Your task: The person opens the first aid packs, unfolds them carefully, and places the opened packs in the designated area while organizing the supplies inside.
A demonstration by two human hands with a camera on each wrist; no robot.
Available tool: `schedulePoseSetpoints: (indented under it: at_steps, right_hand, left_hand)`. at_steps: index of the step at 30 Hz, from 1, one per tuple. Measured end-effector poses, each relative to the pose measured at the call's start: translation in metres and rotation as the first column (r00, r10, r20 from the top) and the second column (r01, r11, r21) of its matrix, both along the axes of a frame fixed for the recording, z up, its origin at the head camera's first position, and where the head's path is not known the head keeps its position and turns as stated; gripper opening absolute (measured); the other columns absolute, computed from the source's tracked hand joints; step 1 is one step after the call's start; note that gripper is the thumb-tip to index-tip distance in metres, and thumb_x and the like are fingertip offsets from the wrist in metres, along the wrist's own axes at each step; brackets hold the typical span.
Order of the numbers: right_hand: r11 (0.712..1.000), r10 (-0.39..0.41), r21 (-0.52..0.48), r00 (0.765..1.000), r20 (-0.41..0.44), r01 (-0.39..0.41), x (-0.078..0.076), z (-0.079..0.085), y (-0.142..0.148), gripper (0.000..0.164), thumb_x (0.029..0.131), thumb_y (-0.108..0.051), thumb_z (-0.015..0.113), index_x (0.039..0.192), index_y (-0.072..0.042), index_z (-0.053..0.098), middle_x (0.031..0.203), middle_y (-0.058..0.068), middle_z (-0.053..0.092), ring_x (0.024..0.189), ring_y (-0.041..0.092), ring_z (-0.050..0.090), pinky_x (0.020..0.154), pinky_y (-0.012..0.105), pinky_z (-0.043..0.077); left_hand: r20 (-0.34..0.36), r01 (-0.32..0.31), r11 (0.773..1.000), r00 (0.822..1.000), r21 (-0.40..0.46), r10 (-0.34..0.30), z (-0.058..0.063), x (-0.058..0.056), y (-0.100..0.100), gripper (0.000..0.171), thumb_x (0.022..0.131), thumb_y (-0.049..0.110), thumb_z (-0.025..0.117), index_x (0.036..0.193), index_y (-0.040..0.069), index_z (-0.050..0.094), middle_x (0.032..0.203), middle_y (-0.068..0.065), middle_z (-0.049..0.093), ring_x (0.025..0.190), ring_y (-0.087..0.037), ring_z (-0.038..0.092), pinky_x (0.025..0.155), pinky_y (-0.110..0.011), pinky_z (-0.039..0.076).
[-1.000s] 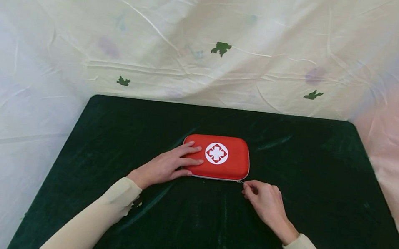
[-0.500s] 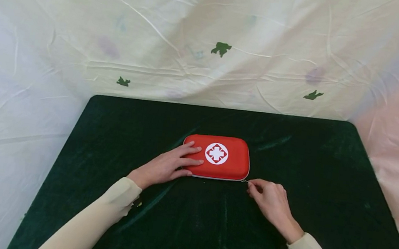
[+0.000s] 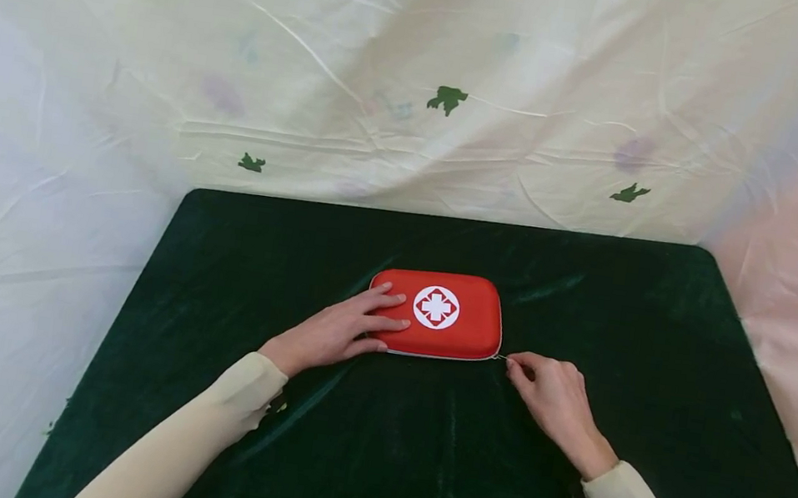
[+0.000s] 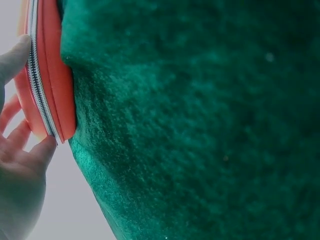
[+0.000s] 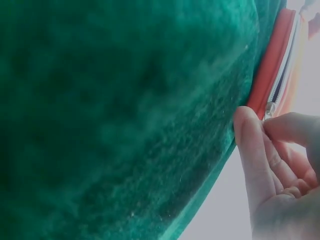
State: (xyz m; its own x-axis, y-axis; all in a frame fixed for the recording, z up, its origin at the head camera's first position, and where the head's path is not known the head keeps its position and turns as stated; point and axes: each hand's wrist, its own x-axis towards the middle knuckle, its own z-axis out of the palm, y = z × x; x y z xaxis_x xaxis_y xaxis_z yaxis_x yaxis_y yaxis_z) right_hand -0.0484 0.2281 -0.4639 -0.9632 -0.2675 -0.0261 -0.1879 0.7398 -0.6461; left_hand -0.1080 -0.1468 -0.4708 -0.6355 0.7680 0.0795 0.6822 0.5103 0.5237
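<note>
A red zip case (image 3: 469, 317) with a white cross emblem in a circle lies flat on the green cloth. My left hand (image 3: 327, 332) rests on its left end, straight fingers spread over the lid and one digit along the front edge. The silver zip (image 4: 37, 75) runs round the side of the case in the left wrist view. With thumb and forefinger, my right hand (image 3: 557, 396) pinches the zipper pull (image 3: 502, 357) near the front right corner. In the right wrist view the zipper slider (image 5: 270, 107) sits just beyond those fingertips, a narrow dark gap between the teeth above it.
Dark green velvet cloth (image 3: 293, 252) covers the table, slightly creased. Pale fabric (image 3: 544, 66) printed with green leaf shapes hangs behind and at both sides of it.
My right hand has moved right and slightly away from me, taking the zipper pull along the front edge to the right corner. My left hand and the case have stayed put.
</note>
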Motion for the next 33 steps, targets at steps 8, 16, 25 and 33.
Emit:
schedulePoseSetpoints:
  at_steps: [8,16,25,33]
  right_hand:
    - [1.0,0.013,0.027,0.996,-0.087,-0.01,-0.007,-0.005,0.008,0.019,0.101,-0.011,0.067,0.116,-0.002,0.073,0.084,0.001,0.071,0.052,0.004,0.053,0.047,0.024,0.045]
    - [0.996,0.036,0.092,0.982,-0.185,-0.02,-0.013,-0.01,0.01,0.018,0.101,-0.013,0.067,0.116,-0.004,0.073,0.105,0.011,0.077,0.075,0.01,0.069,0.066,0.034,0.06]
    - [0.994,0.058,0.101,0.985,-0.163,-0.042,-0.011,-0.012,0.014,0.018,0.101,-0.014,0.068,0.116,-0.005,0.074,0.106,0.01,0.077,0.076,0.008,0.067,0.07,0.034,0.06]
    - [0.99,0.109,0.114,0.969,-0.22,-0.086,-0.013,-0.011,0.015,0.016,0.098,-0.011,0.071,0.113,-0.006,0.075,0.101,0.006,0.077,0.078,0.009,0.07,0.073,0.039,0.062]
  left_hand:
    - [0.008,-0.003,1.0,1.0,-0.007,0.003,-0.001,0.0,0.003,0.058,0.098,0.028,0.074,0.152,0.029,0.054,0.167,0.002,0.032,0.157,-0.02,0.018,0.117,-0.046,0.039]
    - [0.004,0.001,1.0,1.0,-0.017,-0.001,-0.003,-0.001,0.004,0.057,0.098,0.028,0.073,0.152,0.028,0.054,0.168,0.002,0.032,0.157,-0.02,0.017,0.119,-0.046,0.037]
    - [-0.075,-0.015,0.994,0.997,-0.109,0.007,0.013,-0.01,0.027,0.035,0.1,0.043,0.068,0.131,0.025,0.064,0.15,-0.005,0.048,0.14,-0.022,0.042,0.12,-0.049,0.033]
    - [-0.086,0.034,0.969,0.995,-0.243,-0.057,0.022,-0.016,0.033,0.059,0.101,0.041,0.065,0.156,0.026,0.049,0.167,-0.008,0.031,0.15,-0.03,0.03,0.119,-0.045,0.035]
